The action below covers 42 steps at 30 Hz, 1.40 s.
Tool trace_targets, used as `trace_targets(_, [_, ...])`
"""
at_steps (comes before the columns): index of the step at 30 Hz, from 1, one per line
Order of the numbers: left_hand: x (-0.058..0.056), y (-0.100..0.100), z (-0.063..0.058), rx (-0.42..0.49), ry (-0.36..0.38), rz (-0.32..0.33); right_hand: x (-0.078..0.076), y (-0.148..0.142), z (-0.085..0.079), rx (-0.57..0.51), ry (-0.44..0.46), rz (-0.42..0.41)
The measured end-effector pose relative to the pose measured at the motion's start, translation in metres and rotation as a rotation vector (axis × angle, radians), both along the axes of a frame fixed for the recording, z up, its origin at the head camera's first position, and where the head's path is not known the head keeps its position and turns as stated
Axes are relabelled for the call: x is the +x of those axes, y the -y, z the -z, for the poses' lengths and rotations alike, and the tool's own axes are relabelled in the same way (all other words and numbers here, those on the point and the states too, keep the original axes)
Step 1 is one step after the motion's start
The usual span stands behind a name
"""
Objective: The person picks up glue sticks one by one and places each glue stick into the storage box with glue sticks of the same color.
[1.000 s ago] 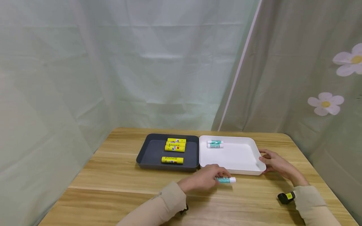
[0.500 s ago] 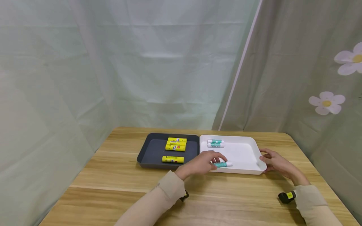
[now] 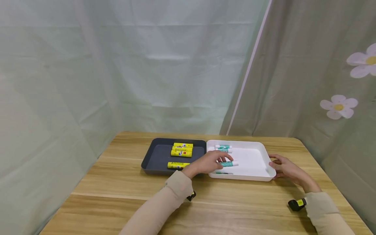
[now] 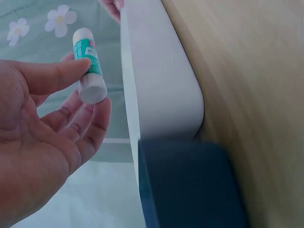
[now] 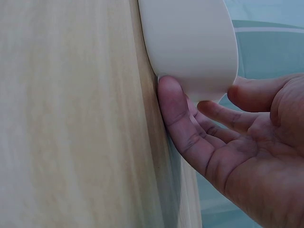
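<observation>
My left hand (image 3: 207,162) pinches a white-and-teal glue stick (image 3: 229,164) between thumb and fingers, over the front left of the white tray (image 3: 252,160). In the left wrist view the held glue stick (image 4: 84,46) is tilted, thumb across its label. Two similar glue sticks (image 3: 224,147) lie side by side at that tray's back left, partly behind the hand. A thin teal strip (image 3: 224,173) shows just inside the front wall; its kind is unclear. At the tray's front right corner, my right hand (image 3: 285,168) grips the wall, its thumb (image 5: 251,96) against the rim.
A dark grey tray (image 3: 155,156) stands against the white tray's left side. Several yellow glue sticks (image 3: 181,153) lie in it, one (image 3: 177,165) apart near the front and partly covered by my left wrist. Both trays are on a wooden table (image 3: 117,182), with curtains behind.
My left hand has carried the glue stick from in front of the white tray, up and back over its front wall. The right hand has kept its place at the tray.
</observation>
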State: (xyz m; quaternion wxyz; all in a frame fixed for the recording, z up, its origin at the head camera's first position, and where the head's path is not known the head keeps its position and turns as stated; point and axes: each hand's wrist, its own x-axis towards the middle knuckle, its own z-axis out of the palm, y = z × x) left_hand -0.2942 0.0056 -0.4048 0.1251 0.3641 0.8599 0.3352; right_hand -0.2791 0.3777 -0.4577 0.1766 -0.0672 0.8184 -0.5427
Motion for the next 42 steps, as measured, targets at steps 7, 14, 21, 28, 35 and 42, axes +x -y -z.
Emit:
trace_targets(7, [-0.018,0.004,-0.012,-0.058,0.000,0.046,-0.001,0.001,0.001,-0.011,-0.002,0.001])
trace_targets(14, [-0.042,0.003,-0.021,-0.055,0.112,0.066,-0.001,0.001,0.002,-0.012,-0.004,0.003])
trace_targets(21, [-0.062,-0.004,-0.025,-0.110,0.119,0.100,0.000,0.002,0.002,-0.015,-0.007,-0.002])
trace_targets(28, [-0.080,-0.011,-0.024,-0.196,0.142,0.125,-0.001,0.001,0.002,0.001,-0.002,0.008])
trace_targets(35, [-0.088,-0.011,-0.022,-0.235,0.141,0.055,-0.001,0.004,0.002,0.003,-0.006,0.003])
trace_targets(42, [-0.093,-0.010,-0.017,-0.248,0.142,0.031,0.001,0.004,0.000,0.002,-0.008,-0.001])
